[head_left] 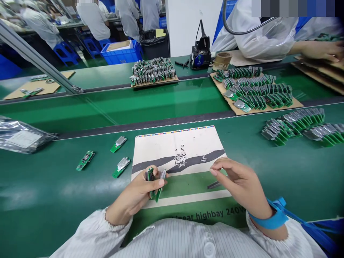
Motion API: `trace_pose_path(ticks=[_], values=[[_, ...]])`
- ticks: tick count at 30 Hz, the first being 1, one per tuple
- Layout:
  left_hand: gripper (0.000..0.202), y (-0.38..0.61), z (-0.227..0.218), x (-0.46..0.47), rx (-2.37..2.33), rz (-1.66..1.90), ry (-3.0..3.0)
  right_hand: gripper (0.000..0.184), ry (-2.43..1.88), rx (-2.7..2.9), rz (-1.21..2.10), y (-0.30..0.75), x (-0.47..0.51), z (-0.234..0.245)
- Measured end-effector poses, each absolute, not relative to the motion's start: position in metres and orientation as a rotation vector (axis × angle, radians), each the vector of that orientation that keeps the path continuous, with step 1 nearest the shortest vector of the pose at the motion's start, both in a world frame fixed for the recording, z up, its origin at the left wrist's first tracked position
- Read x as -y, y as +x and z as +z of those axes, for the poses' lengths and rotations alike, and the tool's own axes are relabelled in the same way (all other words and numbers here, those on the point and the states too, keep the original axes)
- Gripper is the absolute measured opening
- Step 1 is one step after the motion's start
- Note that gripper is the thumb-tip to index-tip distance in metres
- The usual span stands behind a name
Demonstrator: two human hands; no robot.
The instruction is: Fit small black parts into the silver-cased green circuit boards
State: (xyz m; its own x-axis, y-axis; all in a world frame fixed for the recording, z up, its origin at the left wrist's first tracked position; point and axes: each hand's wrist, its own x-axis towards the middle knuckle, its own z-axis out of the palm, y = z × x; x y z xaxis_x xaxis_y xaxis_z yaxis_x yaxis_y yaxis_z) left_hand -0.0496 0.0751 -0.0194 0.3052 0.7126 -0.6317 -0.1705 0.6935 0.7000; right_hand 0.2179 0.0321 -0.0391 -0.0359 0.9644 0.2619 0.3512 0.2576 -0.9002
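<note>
My left hand (134,197) grips two small green circuit boards (155,182) upright over a printed card sheet (172,143) on the green bench. My right hand (239,182) hovers to the right over the sheet's edge, fingers curled with thumb and forefinger pinched together; a thin dark tool (215,185) shows under it, and I cannot tell whether the hand holds it. A small heap of tiny dark parts (180,157) lies on the sheet between and beyond my hands.
Three loose green boards (121,166) lie left of the sheet. Rows of boards (295,123) sit at the right, more on cardboard (255,93) across the conveyor. A plastic bag (21,136) lies far left. Another person's sleeve (268,39) rests at the far bench.
</note>
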Motion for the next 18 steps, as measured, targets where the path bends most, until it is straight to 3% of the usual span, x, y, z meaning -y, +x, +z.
trace_pose_path(ticks=[8, 18], values=[[0.039, -0.034, -0.012, -0.054, -1.129, 0.623, 0.732, 0.023, -1.085, 1.639, 0.759, 0.206, -0.028, -0.022], [0.042, -0.016, 0.006, -0.039, -1.093, 0.742, 1.146, 0.03, -0.972, 1.644, 0.665, 0.177, -0.023, -0.003]])
